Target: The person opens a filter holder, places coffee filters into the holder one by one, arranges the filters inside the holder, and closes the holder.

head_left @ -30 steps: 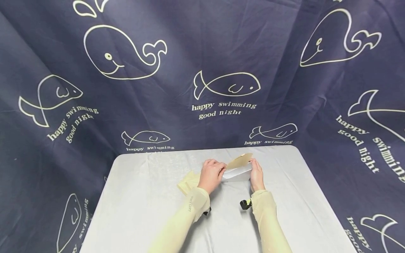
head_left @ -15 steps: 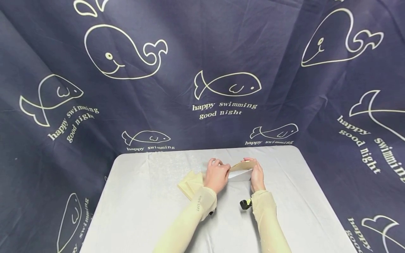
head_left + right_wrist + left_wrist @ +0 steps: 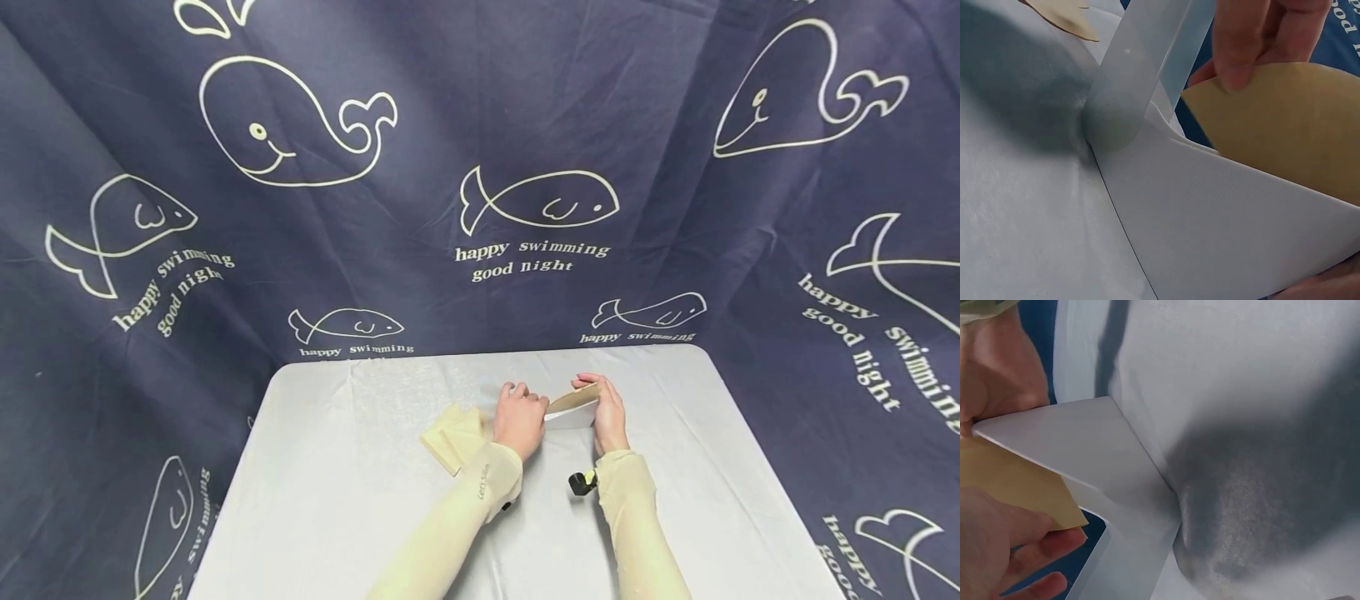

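Note:
A white thin-walled paper box (image 3: 572,417) stands between the two hands on the table. Inside its open top is a tan paper piece (image 3: 1279,125), its upper edge sticking out above the white wall. My left hand (image 3: 519,421) pinches the left corner of this paper between thumb and fingers, as the right wrist view shows. My right hand (image 3: 611,412) holds the box at its right end, fingers bent round behind it. A translucent plastic strip (image 3: 1119,565) projects from the box's left end. The lower part of the tan paper is hidden by the box wall.
Pale yellow flat pieces (image 3: 452,442) lie overlapping on the table to the left of my left hand. A grey-white cloth (image 3: 360,467) covers the table (image 3: 697,500). Behind it hangs a dark blue curtain (image 3: 420,250) with fish and whale prints.
My left hand has moved right and slightly nearer. The tan paper sits lower in the white box. My right hand has stayed nearly in place, its fingertips now showing behind the paper.

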The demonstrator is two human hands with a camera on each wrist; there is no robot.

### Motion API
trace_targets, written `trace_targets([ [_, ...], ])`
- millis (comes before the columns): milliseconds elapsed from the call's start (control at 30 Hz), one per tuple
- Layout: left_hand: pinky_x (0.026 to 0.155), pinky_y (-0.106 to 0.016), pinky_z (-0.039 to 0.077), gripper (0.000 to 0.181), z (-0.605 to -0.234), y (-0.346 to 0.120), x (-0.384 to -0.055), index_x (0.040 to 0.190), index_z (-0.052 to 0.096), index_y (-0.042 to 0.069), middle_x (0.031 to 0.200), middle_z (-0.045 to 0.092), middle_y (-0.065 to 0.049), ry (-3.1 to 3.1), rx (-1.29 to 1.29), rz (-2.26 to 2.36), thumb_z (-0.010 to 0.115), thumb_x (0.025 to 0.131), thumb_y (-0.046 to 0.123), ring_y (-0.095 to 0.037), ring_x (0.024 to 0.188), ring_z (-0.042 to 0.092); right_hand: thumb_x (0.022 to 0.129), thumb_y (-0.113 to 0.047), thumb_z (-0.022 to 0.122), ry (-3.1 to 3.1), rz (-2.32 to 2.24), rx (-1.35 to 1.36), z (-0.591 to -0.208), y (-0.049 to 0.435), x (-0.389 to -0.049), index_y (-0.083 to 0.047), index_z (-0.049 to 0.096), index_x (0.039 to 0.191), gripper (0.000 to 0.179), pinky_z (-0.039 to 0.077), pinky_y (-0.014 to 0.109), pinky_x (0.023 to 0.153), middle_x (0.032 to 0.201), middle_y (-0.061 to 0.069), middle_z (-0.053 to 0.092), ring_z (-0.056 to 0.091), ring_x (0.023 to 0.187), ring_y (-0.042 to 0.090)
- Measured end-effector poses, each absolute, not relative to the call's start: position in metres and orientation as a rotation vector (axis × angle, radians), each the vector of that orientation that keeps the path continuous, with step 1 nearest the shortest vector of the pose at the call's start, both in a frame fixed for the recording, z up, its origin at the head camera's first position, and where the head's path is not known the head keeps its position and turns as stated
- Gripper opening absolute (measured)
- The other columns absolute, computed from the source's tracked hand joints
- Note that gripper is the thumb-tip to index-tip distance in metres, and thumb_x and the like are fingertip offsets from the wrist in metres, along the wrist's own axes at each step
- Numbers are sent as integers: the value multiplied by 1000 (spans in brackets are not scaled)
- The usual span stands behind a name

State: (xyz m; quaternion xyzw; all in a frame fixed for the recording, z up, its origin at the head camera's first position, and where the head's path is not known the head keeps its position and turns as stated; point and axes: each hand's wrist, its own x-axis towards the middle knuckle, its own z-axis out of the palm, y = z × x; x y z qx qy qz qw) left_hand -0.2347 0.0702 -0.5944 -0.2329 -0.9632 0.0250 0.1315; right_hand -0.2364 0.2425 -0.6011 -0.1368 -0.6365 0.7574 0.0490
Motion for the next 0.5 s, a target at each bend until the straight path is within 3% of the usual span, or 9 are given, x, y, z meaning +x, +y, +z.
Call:
trace_targets([
  [300, 89, -35, 38, 14, -604, 79, -236, 106, 76, 31, 96, 76, 12, -2914, -697, 200, 68, 95, 34, -14, 92, 55, 115, -33, 29, -1931, 2257, -382, -622, 244, -244, 8, 59, 131, 53, 49, 18, 90, 102, -6, 77, 71, 96, 10],
  [500, 93, -36, 38, 19, -608, 82, -236, 108, 76, 31, 98, 76, 12, -2927, -723, 244, 60, 98, 31, -14, 94, 55, 114, -34, 31, -1931, 2232, -373, -624, 244, -243, 8, 60, 130, 54, 48, 16, 90, 104, -1, 78, 70, 97, 10],
])
